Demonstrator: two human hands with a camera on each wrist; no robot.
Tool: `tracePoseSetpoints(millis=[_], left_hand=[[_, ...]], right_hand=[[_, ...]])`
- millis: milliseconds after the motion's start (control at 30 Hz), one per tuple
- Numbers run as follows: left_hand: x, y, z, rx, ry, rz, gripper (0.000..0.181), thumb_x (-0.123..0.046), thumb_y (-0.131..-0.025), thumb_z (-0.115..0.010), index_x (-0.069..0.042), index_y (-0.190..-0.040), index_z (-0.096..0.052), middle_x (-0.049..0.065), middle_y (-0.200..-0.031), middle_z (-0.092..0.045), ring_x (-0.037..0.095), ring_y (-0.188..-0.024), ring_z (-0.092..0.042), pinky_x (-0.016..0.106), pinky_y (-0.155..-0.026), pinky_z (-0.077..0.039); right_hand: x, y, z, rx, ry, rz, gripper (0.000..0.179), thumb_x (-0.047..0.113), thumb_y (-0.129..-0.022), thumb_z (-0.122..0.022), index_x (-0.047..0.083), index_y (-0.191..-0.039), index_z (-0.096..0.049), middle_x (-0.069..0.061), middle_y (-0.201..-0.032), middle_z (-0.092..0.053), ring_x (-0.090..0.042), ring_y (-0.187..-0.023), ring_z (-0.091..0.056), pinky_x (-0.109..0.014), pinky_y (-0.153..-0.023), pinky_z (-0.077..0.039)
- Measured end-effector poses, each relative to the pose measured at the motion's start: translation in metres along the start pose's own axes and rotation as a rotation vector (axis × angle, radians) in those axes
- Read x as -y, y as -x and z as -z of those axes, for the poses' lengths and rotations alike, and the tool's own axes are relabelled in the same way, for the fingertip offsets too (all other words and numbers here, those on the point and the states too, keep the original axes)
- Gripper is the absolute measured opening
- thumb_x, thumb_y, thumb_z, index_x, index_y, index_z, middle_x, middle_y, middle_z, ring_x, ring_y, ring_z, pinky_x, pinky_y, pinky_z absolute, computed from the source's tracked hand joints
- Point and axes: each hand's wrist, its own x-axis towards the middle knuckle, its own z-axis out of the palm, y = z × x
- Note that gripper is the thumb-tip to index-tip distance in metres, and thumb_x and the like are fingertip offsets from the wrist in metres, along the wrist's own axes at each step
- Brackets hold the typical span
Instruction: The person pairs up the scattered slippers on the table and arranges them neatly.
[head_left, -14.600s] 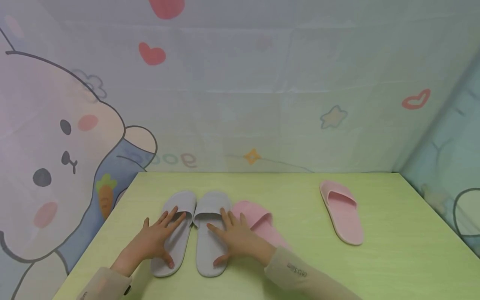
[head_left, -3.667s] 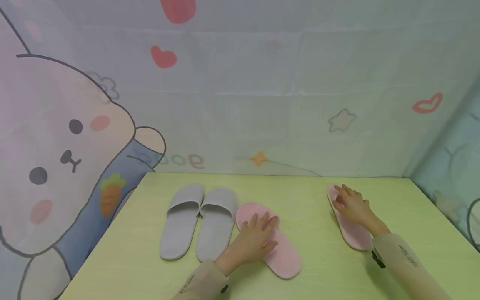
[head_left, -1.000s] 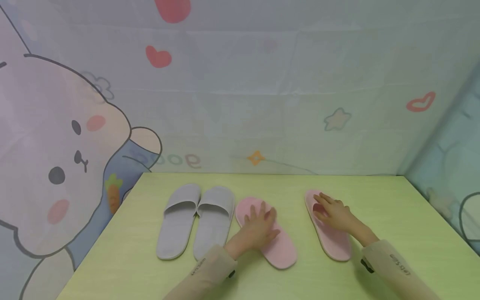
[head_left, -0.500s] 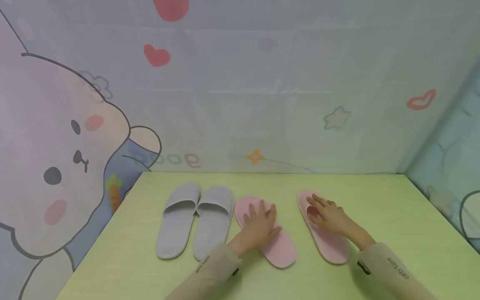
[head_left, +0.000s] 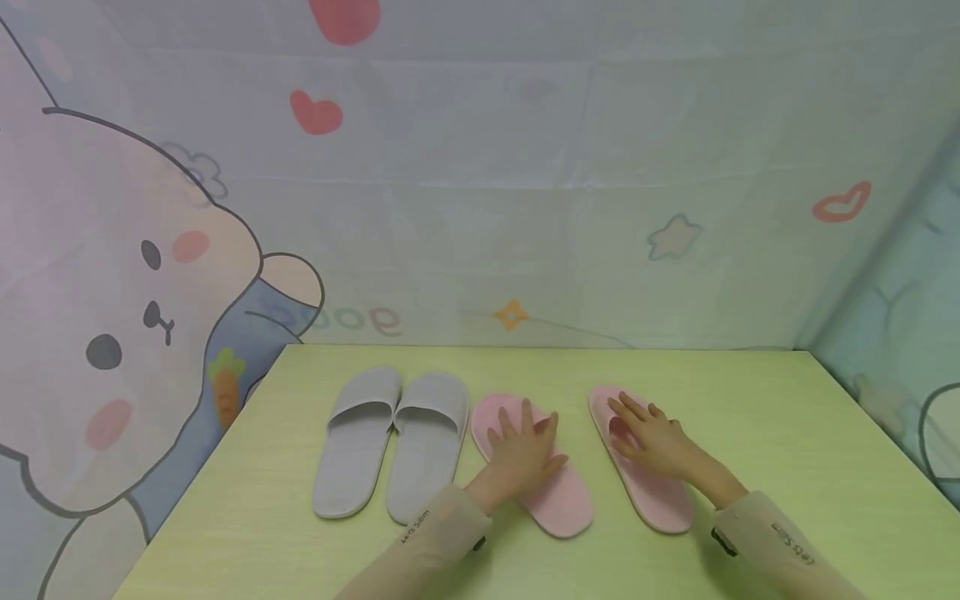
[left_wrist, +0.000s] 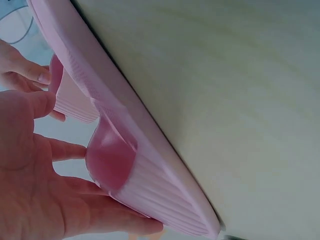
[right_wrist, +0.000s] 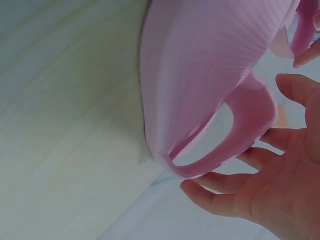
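Two pink slippers lie on the table, toes toward the back wall. On the left pink slipper (head_left: 567, 500) rests my left hand (head_left: 521, 457), its fingers spread over the strap. In the left wrist view, the fingers of that left hand (left_wrist: 50, 190) lie fairly straight along the strap, the thumb apart. My right hand (head_left: 660, 440) lies over the strap of the right pink slipper (head_left: 666, 504). From the right wrist, the right hand (right_wrist: 280, 170) has its fingertips against the outside of the strap (right_wrist: 250, 112), thumb apart. A gap separates the two pink slippers.
A pair of grey slippers (head_left: 352, 467) stands side by side, touching, left of the pink ones. The table (head_left: 787, 433) is pale green. Behind it hangs a printed cloth (head_left: 465, 167), with another at the right side.
Over the last seconds my right hand has slid the right pink slipper leftward, closer to the left one. My left hand stays on its slipper. Much earlier, both hands were on the grey slippers.
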Motion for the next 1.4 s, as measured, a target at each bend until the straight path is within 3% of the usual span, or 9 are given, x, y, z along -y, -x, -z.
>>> tracePoseSetpoints(millis=[367,667,1000,1400], left_hand=[[0.002,0.002,0.001,0.015,0.010,-0.008,0.060,-0.051,-0.088,-0.043,-0.023,-0.140,-0.029,0.023,-0.146,-0.016,0.055,-0.126,-0.020,0.065,-0.094,-0.029],[0.005,0.003,0.006,0.083,0.036,-0.022,0.062,-0.049,-0.087,-0.046,-0.023,-0.140,-0.028,0.022,-0.147,-0.014,0.054,-0.128,-0.014,0.065,-0.097,-0.024],[0.012,0.003,0.016,0.134,0.028,-0.085,0.066,-0.052,-0.085,-0.048,-0.022,-0.140,-0.028,0.022,-0.147,-0.014,0.054,-0.128,-0.016,0.065,-0.097,-0.025],[0.025,0.000,0.020,0.158,0.014,-0.153,0.065,-0.059,-0.084,-0.042,-0.025,-0.139,-0.031,0.019,-0.148,-0.015,0.051,-0.129,-0.017,0.063,-0.098,-0.025]], right_hand=[[0.004,0.001,-0.001,0.052,-0.052,-0.006,0.060,0.029,-0.087,-0.053,0.003,-0.136,-0.031,-0.025,-0.141,-0.028,-0.064,-0.113,-0.028,-0.076,-0.073,-0.031],[0.007,0.004,-0.002,0.058,-0.049,-0.004,0.061,0.032,-0.087,-0.054,0.006,-0.137,-0.031,-0.022,-0.142,-0.028,-0.062,-0.114,-0.031,-0.075,-0.074,-0.031],[0.011,0.003,-0.005,0.068,-0.046,0.000,0.063,0.034,-0.086,-0.054,0.007,-0.138,-0.030,-0.020,-0.143,-0.028,-0.060,-0.113,-0.033,-0.075,-0.075,-0.031],[0.023,0.003,0.000,0.097,-0.085,0.035,0.065,0.034,-0.085,-0.056,0.005,-0.138,-0.031,-0.021,-0.142,-0.030,-0.059,-0.110,-0.036,-0.072,-0.073,-0.035]])
